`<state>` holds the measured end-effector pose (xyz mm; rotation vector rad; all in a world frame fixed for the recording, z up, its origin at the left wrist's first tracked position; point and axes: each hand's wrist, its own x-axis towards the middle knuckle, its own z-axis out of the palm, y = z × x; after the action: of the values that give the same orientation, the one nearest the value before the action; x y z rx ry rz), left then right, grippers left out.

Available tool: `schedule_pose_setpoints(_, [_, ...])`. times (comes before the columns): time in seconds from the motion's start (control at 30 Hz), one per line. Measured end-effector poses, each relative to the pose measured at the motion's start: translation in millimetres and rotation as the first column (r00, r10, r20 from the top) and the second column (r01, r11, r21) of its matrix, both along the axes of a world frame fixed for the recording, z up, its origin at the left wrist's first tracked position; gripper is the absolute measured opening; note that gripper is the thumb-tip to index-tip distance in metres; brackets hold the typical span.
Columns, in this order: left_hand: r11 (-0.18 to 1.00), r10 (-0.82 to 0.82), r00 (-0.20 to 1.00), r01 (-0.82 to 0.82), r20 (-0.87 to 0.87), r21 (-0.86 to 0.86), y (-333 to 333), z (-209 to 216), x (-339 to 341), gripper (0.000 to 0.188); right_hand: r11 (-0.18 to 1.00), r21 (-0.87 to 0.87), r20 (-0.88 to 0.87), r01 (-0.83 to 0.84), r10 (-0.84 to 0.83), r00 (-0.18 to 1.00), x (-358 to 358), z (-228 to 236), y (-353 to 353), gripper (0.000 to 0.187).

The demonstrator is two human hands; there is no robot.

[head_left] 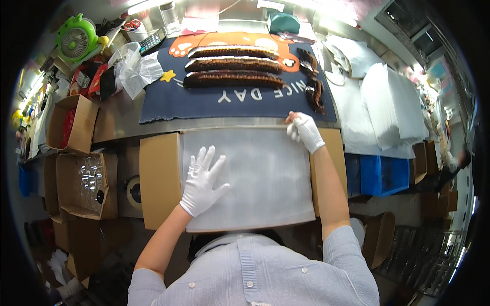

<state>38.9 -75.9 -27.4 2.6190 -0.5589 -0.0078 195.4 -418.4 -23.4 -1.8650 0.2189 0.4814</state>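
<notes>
A white translucent sheet (255, 178) lies across an open cardboard box (161, 178), whose flaps spread to left and right. My left hand (204, 181), in a white glove, rests flat on the sheet's left side with its fingers spread. Over the sheet's far right corner, my right hand (304, 130) is closed, its gloved fingers curled and a bare fingertip showing; what it pinches, if anything, is hidden. Beyond, on a dark blue mat (168, 107), three long, dark brown, glossy curved pieces (232, 79) lie in parallel. Smaller brown glossy pieces (314, 94) lie at the mat's right.
White sheets (383, 107) are stacked on the table's right, above a blue crate (385, 176). At left stand a green fan (76, 41), a calculator (151, 42), crumpled white paper (135, 71) and open cardboard boxes (71, 122). Another person (451, 158) is at far right.
</notes>
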Motion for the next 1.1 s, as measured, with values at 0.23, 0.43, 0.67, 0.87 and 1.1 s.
schedule_pose_setpoints(0.23, [0.956,0.294,0.93,-0.287,0.222,-0.065,-1.0,-26.6,178.7,0.078,0.306,-0.94,0.323,0.15,0.659,0.679,156.8,-8.5,-1.3,0.024])
schedule_pose_setpoints(0.43, [0.854,0.484,0.837,-0.515,0.256,0.071,32.3,-43.6,233.2,0.089,0.898,-0.439,0.521,-0.032,0.283,0.805,161.3,-33.9,21.3,0.029])
schedule_pose_setpoints(0.67, [0.878,0.473,0.881,-0.47,0.016,-0.093,40.2,-16.8,230.8,0.077,0.701,-0.712,0.678,0.044,0.67,0.3,165.4,-6.0,250.7,0.027])
schedule_pose_setpoints(0.87, [0.446,0.253,0.963,-0.197,-0.088,-0.873,60.6,-37.6,202.0,0.077,0.733,-0.68,0.649,-0.024,0.616,0.448,134.2,11.0,267.6,0.022])
schedule_pose_setpoints(1.1, [-0.174,0.382,0.873,-0.254,-0.303,-0.951,-24.6,36.5,68.3,0.076,0.859,0.508,0.413,0.064,-0.308,0.857,-65.3,27.7,257.8,0.03])
